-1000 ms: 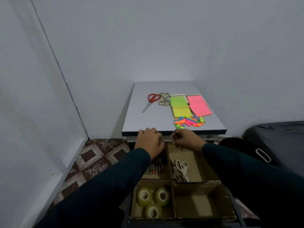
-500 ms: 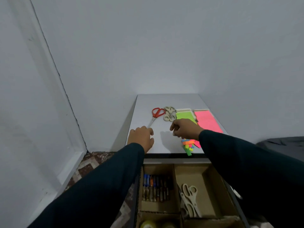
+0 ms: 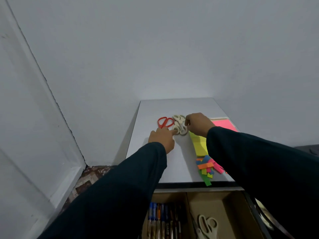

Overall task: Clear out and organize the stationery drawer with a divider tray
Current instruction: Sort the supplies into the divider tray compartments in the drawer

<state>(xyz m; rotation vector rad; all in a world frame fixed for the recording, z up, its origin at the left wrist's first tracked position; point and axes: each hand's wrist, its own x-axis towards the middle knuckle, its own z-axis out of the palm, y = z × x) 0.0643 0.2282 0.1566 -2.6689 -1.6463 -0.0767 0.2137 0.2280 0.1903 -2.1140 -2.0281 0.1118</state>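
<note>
Tray (image 3: pixel 229 204) in the drawer already held pens (image 3: pixel 164 219) and one pair of scissors (image 3: pixel 206 225). On the desk (image 3: pixel 179 166), left hand (image 3: pixel 162 139) touched the beige scissors (image 3: pixel 179 125) with a finger; right hand (image 3: pixel 198 125) pinched them. Red scissors (image 3: pixel 164 122), notes (image 3: pixel 200 144), flags (image 3: pixel 207 167) remained unsorted.

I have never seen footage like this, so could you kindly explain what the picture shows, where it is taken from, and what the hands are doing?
It is one view from a camera worn on a person's head, looking down at their own hands. Both reach over a grey tabletop. The left hand touches the beige scissors with a straight finger; the right hand curls its fingers at them, though a firm grip is unclear. Red scissors, sticky notes and coloured flags lie nearby. Below, an open drawer's cardboard divider tray holds pens.
</note>
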